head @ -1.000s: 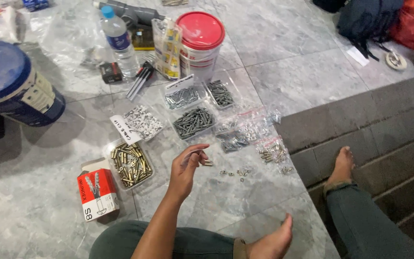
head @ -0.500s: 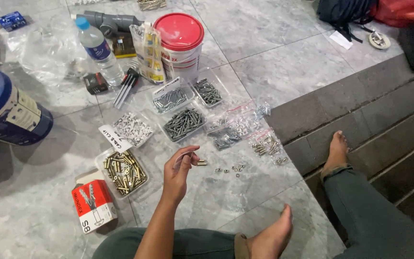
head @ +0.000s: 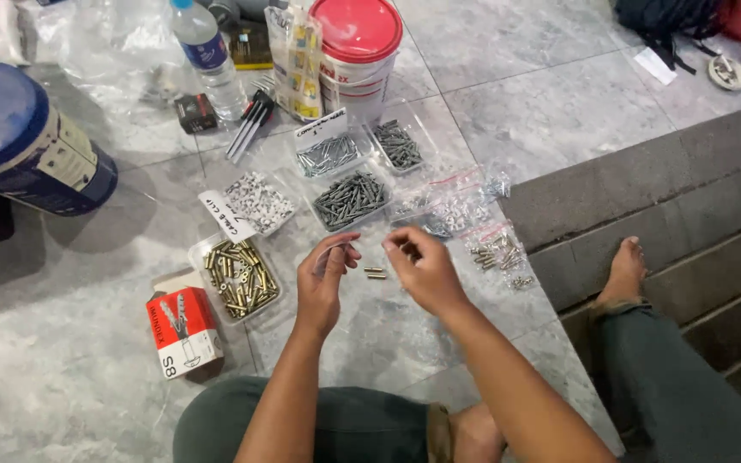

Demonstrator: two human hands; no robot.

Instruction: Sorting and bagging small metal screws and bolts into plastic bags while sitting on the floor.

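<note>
Left hand (head: 323,279) pinches one thin screw (head: 329,254); right hand (head: 422,273) curled above two brass anchors (head: 375,273).

The floor (head: 559,111) is pale grey marble with darker veins; the step (head: 671,180) beside it is darker grey. A white bucket (head: 358,60) has a red lid. The drum (head: 23,141) is blue with a cream label. The box (head: 183,330) is red and white. One tray (head: 237,276) holds brass-coloured anchors, another (head: 349,199) dull grey screws. The bottle (head: 207,56) is clear with a blue cap and label. The trousers (head: 345,429) are dark green.
</note>
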